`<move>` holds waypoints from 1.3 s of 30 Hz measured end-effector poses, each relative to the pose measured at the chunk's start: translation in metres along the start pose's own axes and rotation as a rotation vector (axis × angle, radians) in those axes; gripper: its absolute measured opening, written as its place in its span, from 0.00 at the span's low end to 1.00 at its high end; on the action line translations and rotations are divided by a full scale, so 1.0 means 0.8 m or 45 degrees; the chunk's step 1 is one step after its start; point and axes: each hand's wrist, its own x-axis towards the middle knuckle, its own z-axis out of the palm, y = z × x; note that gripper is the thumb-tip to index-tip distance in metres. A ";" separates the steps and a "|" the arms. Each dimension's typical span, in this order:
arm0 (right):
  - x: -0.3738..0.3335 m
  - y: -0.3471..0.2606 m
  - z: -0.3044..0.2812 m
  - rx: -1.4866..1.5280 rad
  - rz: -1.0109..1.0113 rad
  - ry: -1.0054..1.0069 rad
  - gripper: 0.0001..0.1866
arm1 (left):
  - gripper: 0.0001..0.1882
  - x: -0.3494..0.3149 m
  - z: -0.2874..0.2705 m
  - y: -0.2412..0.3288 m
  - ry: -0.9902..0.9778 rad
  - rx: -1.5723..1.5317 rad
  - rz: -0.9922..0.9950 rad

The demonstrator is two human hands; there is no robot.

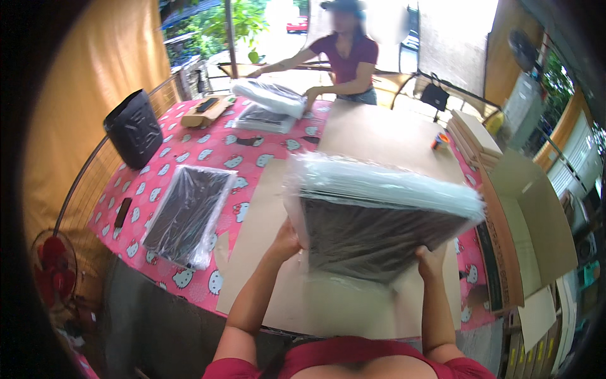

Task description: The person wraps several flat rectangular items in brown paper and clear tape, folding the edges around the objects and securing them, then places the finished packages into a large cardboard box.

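I hold up a thick stack of flat dark panels in clear plastic wrap [379, 234], tilted above the table. My left hand [288, 241] is closed on the stack's left edge. At the lower right corner my right hand [432, 260] grips it, thumb on the front face. Beneath lies a large brown cardboard sheet [265, 278]. To the left, a single plastic-wrapped dark panel [189, 215] rests on the pink patterned tablecloth [139, 215]. Across the table another person [347, 63] handles a wrapped bundle [270, 95] above another wrapped panel [264, 119].
An open cardboard box [524, 221] stands at the right edge, with flat cardboard pieces [473, 136] behind it. A black bin-like container [134, 129] is at the far left. An orange-and-blue roll or tub [440, 141] sits on the cardboard. A red fan [55, 265] stands low left.
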 end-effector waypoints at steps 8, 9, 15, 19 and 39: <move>0.001 0.001 -0.005 -0.137 0.122 -0.095 0.50 | 0.41 -0.008 0.042 -0.024 0.022 -0.083 0.067; -0.004 0.005 -0.015 -0.195 0.129 -0.189 0.48 | 0.41 -0.006 0.020 -0.043 -0.021 0.020 0.132; -0.091 0.144 -0.045 -0.467 0.075 -0.015 0.32 | 0.41 -0.032 0.008 -0.121 -0.165 0.336 0.395; -0.099 0.129 -0.031 -0.302 0.185 0.125 0.28 | 0.38 -0.040 0.023 -0.113 0.038 0.334 0.047; 0.020 0.077 -0.091 -1.443 0.124 0.121 0.32 | 0.37 -0.015 0.024 -0.168 0.138 0.548 -0.741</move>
